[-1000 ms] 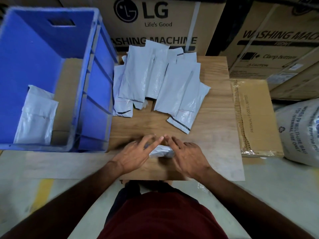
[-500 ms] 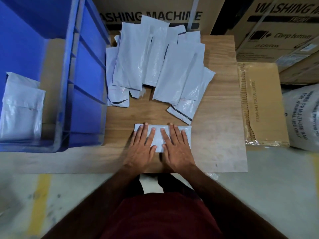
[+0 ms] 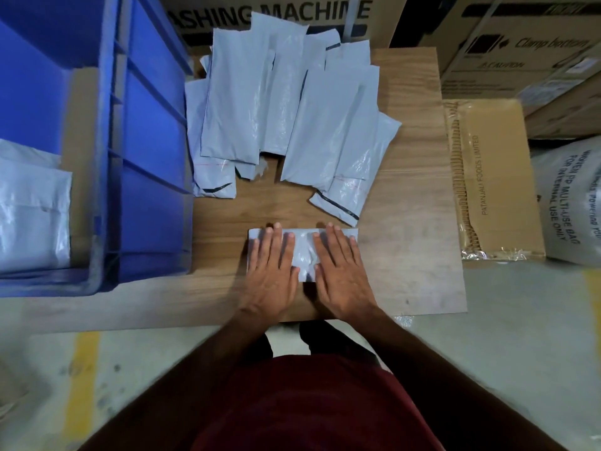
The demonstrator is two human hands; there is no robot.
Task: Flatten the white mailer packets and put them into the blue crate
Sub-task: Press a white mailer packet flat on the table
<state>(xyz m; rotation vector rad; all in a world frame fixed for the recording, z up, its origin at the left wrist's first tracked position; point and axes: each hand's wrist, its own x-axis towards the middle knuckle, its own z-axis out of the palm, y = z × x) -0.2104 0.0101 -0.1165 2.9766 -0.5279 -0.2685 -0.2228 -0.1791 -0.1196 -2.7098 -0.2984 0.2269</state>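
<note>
— What's the biggest thing down there?

— The cardboard boxes along the back, one printed "WASHING MACHINE". Next to them in size is the blue crate on the left, sitting on the near left corner of a wooden board laid on the floor. Some white packets already lie inside the crate, against its near wall.

— And on the right?

— A flat brown carton just beside the board's right edge, and past it a white woven sack with dark lettering.

— Where are the rest of the mailers?

— A loose pile of packets covers the far half of the board, overlapping one another, the leftmost ones touching the crate's side. A few show a dark strip along one end.

— What is the person working on?

— One packet lies crosswise near the board's front edge, apart from the pile. The left hand presses on its left half, fingers straight and slightly spread. The right hand does the same on the right half, flat and open-palmed. Neither is gripping anything. A crinkled strip of the packet shows between the two hands, and both thumbs sit close together at its near edge.

— Anything smaller?

— A yellow line painted on the concrete floor, lower left.
</note>
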